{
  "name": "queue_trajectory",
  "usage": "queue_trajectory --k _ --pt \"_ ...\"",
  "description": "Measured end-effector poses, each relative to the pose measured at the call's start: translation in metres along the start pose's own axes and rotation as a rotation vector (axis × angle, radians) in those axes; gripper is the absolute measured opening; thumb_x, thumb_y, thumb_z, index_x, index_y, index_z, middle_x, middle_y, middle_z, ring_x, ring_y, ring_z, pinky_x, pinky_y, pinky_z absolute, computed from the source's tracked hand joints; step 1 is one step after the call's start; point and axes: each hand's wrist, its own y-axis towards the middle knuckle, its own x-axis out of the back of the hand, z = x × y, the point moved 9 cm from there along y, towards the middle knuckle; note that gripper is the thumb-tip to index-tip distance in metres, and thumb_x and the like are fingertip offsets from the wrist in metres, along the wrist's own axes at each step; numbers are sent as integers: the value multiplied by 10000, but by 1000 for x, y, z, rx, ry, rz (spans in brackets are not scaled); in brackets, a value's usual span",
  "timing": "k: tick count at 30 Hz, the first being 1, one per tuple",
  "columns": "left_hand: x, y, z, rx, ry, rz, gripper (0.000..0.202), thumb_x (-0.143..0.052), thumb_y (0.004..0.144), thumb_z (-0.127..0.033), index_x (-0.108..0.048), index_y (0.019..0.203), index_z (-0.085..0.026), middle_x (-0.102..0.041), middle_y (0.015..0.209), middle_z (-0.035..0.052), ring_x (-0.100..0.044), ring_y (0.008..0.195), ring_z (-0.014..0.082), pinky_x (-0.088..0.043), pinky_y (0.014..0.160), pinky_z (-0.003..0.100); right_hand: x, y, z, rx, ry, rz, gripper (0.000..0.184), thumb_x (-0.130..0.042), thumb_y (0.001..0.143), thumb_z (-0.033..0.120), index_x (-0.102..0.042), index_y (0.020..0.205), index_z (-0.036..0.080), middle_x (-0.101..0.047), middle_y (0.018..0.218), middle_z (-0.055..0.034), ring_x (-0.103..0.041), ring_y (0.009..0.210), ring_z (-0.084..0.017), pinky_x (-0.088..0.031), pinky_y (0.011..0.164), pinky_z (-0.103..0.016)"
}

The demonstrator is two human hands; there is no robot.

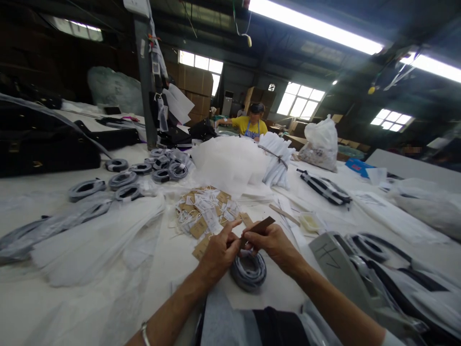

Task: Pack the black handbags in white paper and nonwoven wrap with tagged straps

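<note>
My right hand (273, 242) is closed in a pinch around a flat brown strip (262, 225), whose far end points up to the right. Close against it, my left hand (222, 247) has its index finger stretched out, while the thumb and other fingers are pressed together near the strip's lower end. Whatever they pinch is too small to make out. Just below both hands lies a coiled grey strap (249, 273) on the white table (169, 288). Left of the fingers spreads a pile of brown and white hang tags (207, 209) with strings.
Several wrapped strap coils (123, 179) lie on the left. A white foam sheet heap (230, 161) stands ahead, beside a tied white bundle (277, 156). At right are a grey machine (329, 257) and a small tray (309, 222). A person in yellow (252, 126) works across the table.
</note>
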Motion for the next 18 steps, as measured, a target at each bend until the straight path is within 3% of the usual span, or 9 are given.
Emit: queue_trajectory --k 3,6,9,11,14,16,18 --pt "-6 0 5 57 -169 78 512 -543 867 -376 -451 1317 -150 -633 680 -30 -592 513 126 -451 547 240 -2 -9 2 26 26 65 374 -808 673 372 -686 960 166 -718 721 -21 -678 691 -190 -513 621 -289" --pt "-16 -3 8 140 -322 192 509 -532 889 -425 -425 1311 -162 -614 685 -34 -517 462 88 -388 476 199 -20 -22 5 59 67 234 467 -806 693 324 -634 1107 194 -744 823 -20 -705 787 -196 -530 768 -332" --pt "-25 -8 8 201 -381 316 526 -571 876 -459 -451 1294 -163 -591 654 -37 -465 444 72 -341 451 184 -29 -30 9 79 32 316 353 -773 741 336 -647 1041 199 -746 798 -20 -718 804 -208 -543 800 -353" --pt "-26 -8 7 212 -378 336 538 -563 878 -478 -450 1300 -166 -584 647 -40 -443 430 70 -328 444 189 -21 -29 13 115 -14 240 262 -786 726 327 -666 920 198 -742 764 -15 -720 767 -203 -558 778 -342" --pt "-7 0 6 127 -159 155 424 -522 896 -427 -512 1239 -178 -608 698 -20 -520 526 106 -402 533 228 7 -27 19 159 -64 18 221 -813 684 307 -669 803 188 -731 720 -12 -713 700 -192 -576 695 -311" --pt "7 2 0 10 121 -6 308 -550 870 -352 -593 1129 -191 -657 833 20 -607 746 159 -464 718 290 21 -29 19 172 -104 -73 219 -815 676 301 -672 790 182 -729 713 -14 -709 689 -192 -578 668 -299" --pt "10 1 -4 -84 391 -78 268 -606 815 -300 -636 1061 -200 -675 1003 51 -603 970 218 -438 894 356 28 -34 16 201 -211 -93 190 -799 696 288 -682 802 182 -732 730 -17 -704 691 -187 -572 660 -286"
